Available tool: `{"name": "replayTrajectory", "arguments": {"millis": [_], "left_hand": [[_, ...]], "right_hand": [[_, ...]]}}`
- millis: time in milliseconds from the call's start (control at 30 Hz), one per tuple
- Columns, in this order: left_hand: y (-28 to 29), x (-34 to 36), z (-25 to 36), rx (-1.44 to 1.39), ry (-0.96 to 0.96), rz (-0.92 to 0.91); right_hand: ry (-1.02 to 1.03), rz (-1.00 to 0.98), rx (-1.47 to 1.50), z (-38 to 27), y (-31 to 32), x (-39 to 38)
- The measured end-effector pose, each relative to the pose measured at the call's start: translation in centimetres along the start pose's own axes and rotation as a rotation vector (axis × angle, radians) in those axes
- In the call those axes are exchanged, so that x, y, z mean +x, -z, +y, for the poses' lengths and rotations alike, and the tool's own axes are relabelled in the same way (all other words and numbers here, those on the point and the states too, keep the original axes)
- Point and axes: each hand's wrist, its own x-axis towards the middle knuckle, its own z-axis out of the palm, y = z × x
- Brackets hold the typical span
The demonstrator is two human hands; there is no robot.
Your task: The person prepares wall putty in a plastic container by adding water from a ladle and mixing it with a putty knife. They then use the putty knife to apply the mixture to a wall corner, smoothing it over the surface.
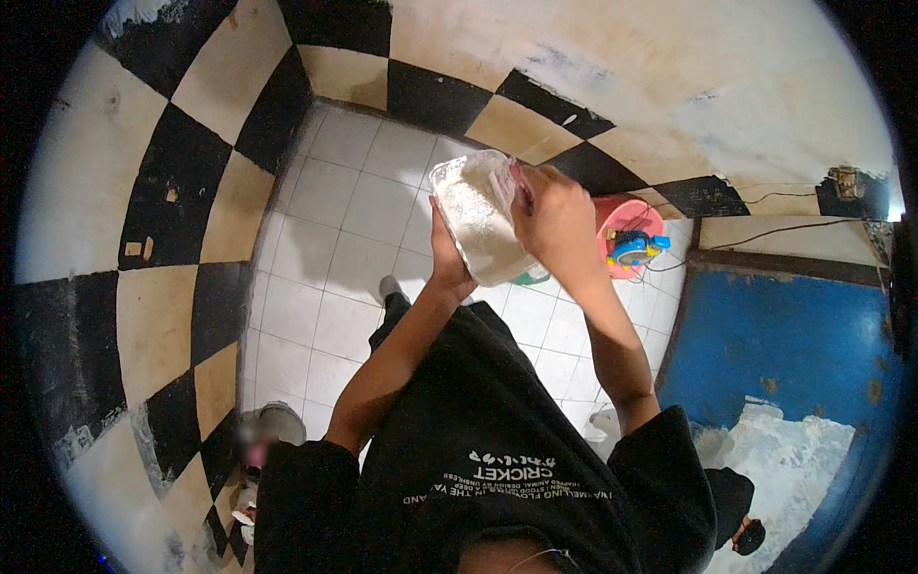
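My left hand [448, 253] grips a whitish rectangular plastic tub [502, 266] from its left side and underneath, holding it tilted in front of me above the floor. Inside lies white powdery or pasty material [475, 206], some of it clinging to the walls. My right hand [559, 220] is closed at the tub's right rim, its back turned up. Between its fingers and the tub shows a crumpled, partly clear plastic piece with pinkish red on it [518, 177]. Its full shape is hidden by the hand, so I cannot tell its kind.
On the right stands a pink bucket [620, 212] with a blue-and-yellow object [636, 251] at it. Something green [535, 275] shows below the tub. A black-and-cream checkered wall [430, 96] borders the tiled floor [330, 196]. A blue panel [775, 335] is at right, a grey bucket [282, 419] at lower left.
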Motion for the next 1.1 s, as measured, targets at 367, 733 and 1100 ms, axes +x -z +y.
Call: {"name": "replayTrajectory", "arguments": {"millis": [367, 733, 1100], "left_hand": [[1.4, 0.5, 3.7, -0.118, -0.052, 0.008], [0.9, 8.1, 8.6, 0.083, -0.175, -0.066], [-0.3, 16.0, 12.2, 0.159, -0.173, 0.005]], "right_hand": [[0.039, -0.059, -0.085, -3.4, -3.4, 3.0], [0.053, -0.038, 0.095, -2.3, -1.9, 10.9], [0.133, -0.043, 0.203, 0.6, -6.5, 18.6]]}}
